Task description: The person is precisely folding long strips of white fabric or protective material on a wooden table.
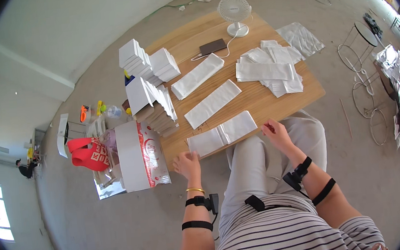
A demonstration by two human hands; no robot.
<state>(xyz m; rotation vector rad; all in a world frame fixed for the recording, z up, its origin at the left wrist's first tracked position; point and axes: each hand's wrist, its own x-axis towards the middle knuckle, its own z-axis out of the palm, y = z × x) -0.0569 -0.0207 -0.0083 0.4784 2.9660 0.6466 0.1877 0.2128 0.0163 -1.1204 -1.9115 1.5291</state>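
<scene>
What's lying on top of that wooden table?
On the table: stacks of white boxes, three long white packs, a heap of flat white bags, a small fan and a dark phone. What the stacks and heap cover cannot be seen.

White flat packets (221, 135) lie in strips on the light-brown wood table (312, 95), with white boxes (149, 64) stacked at its ten o'clock and a white fan (234, 13) and dark grey phone (212, 47) at twelve. At nine o'clock sit a red bag (90, 155) and a white carton (140, 156) with red print. The person wears a black-and-white striped shirt (282, 236), grey trousers (263, 162), black wrist straps (198, 202) and a gold bangle (195, 190).
</scene>
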